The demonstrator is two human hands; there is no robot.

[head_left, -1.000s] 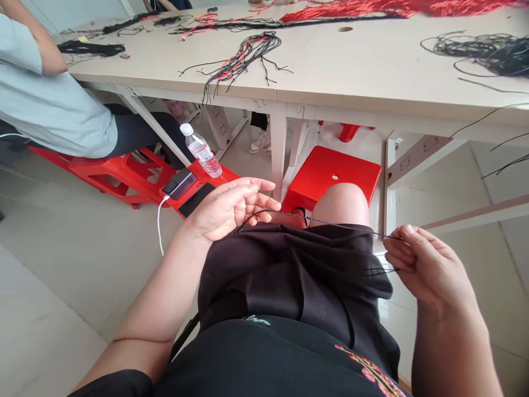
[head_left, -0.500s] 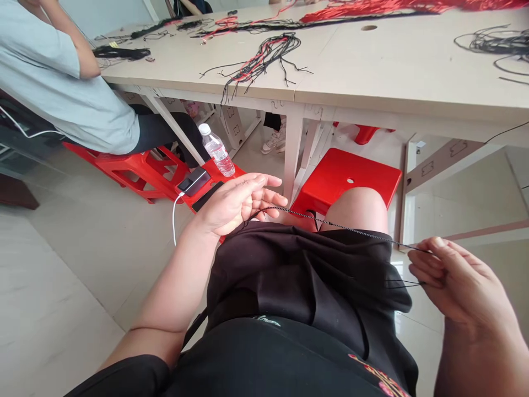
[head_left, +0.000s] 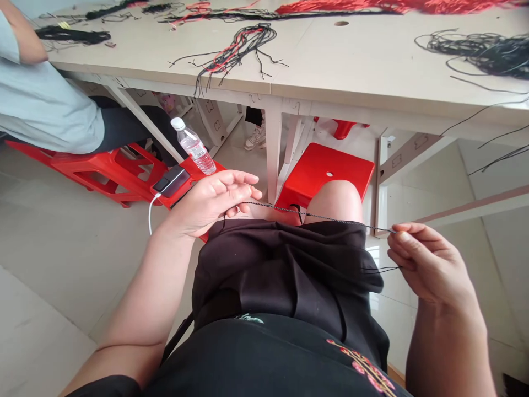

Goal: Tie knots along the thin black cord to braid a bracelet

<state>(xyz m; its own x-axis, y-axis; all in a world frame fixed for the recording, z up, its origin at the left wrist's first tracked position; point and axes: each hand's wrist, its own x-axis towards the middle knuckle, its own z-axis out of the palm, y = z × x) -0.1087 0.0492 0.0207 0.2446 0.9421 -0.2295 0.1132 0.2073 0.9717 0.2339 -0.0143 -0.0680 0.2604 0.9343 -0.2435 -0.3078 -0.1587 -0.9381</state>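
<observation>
Twisted black cord stretched between the hands, its run little changed from the earlier frame. Long axis nearly level, running from left hand to right and dipping slightly rightward, above the black shorts and below the front edge of the table. Left hand half open, the cord passing against its curled fingers; whether it grips the cord cannot be told. Right hand clenched, thumb and forefinger pinching the cord; thin loose strands trail from its lower fingers.
</observation>
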